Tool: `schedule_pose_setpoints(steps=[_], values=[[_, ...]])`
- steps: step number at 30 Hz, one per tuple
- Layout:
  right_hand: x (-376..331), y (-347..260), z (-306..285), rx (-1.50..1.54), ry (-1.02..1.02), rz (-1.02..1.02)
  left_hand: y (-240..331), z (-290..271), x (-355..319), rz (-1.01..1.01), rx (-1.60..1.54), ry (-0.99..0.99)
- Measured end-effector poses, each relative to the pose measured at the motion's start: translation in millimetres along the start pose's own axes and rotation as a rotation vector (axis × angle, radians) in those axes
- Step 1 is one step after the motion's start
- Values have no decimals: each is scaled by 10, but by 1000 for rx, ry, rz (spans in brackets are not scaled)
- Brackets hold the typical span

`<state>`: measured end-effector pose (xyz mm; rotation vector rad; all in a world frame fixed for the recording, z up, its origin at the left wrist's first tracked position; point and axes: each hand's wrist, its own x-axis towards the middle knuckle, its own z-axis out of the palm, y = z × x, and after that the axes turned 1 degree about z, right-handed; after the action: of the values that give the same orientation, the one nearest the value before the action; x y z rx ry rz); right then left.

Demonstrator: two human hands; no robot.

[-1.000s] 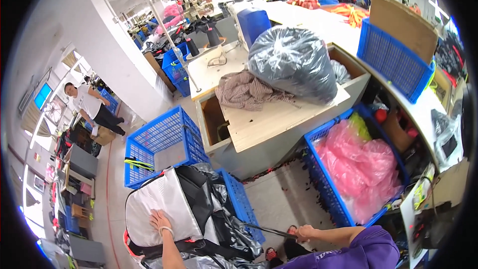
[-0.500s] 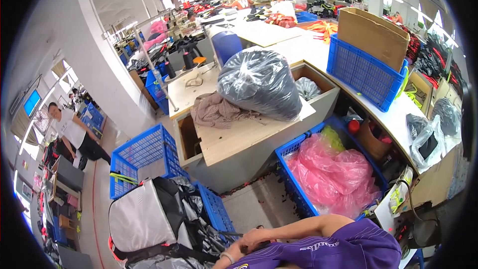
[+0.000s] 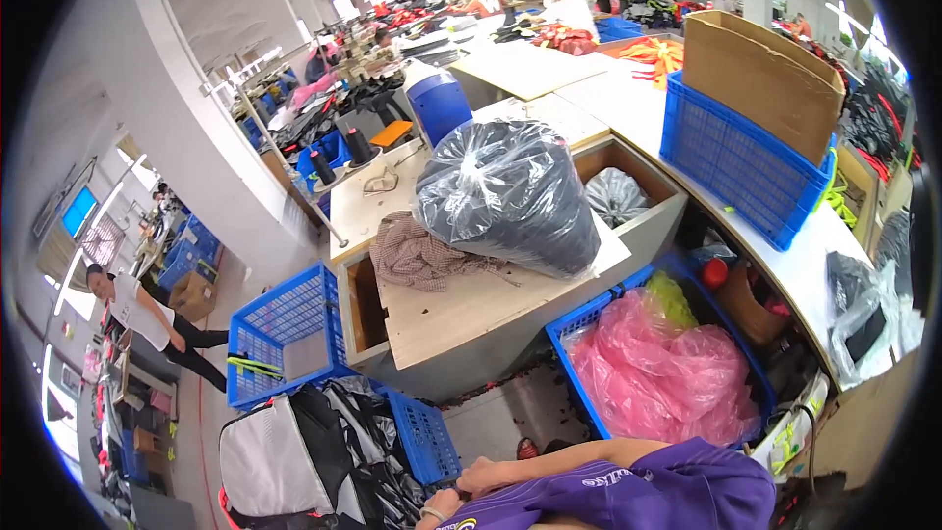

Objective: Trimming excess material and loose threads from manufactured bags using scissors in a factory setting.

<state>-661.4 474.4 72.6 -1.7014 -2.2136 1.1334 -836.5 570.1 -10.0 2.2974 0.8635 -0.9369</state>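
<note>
Both hands have drawn in toward the body since a second ago, when the left one lay flat on the white-and-black bag (image 3: 270,461) and the right reached in from beside it. The purple sleeve (image 3: 648,491) now fills the lower edge of the view.

Right hand (image 3: 488,478): fingers curled, just beside the near corner of the small blue crate (image 3: 424,440). Whether it grips anything cannot be told. Left hand (image 3: 432,512): only the wrist with its band shows at the bottom edge, so its state cannot be told either.

Work in hand, as judged: handling the bag and the dark plastic-wrapped goods (image 3: 365,432) packed on the floor against the small blue crate. Neither hand is on the bag at present. It lies to the left of both hands, near the left one and farther from the right, with the dark goods between it and the crate. Any fresh hold on it calls for a reach to the left and down, past the crate's rim.

Surroundings: a desk (image 3: 471,309) ahead carries a large clear sack of dark goods (image 3: 505,196) and a brown checked cloth (image 3: 422,255). A pink sack (image 3: 657,378) fills a crate to the right. A taller blue crate (image 3: 280,334) stands behind the bag.
</note>
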Motion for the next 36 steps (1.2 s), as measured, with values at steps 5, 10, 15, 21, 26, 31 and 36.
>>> schedule_pose_setpoints(steps=[5, 10, 15, 21, 26, 31, 36], values=[[-90, 377, 72, -139, -76, -125, 1005, -230, -561, -322, -233, 146], [-300, 709, 463, 53, -86, -326, 1336, 337, -341, -416, -355, 229], [-269, 509, 870, -23, 55, -365, 1643, 431, -745, -509, -545, 358], [-561, 422, 810, -218, -106, -240, 1553, 1005, -480, -396, -407, 545], [-780, 325, 888, -259, -103, -194, 1730, 1112, -641, -415, -465, 588], [-977, 333, 1029, -132, -70, -200, 1926, 1154, -818, -493, -605, 498], [-1267, 300, 820, -160, -173, -266, 2127, 1311, -828, -388, -613, 614]])
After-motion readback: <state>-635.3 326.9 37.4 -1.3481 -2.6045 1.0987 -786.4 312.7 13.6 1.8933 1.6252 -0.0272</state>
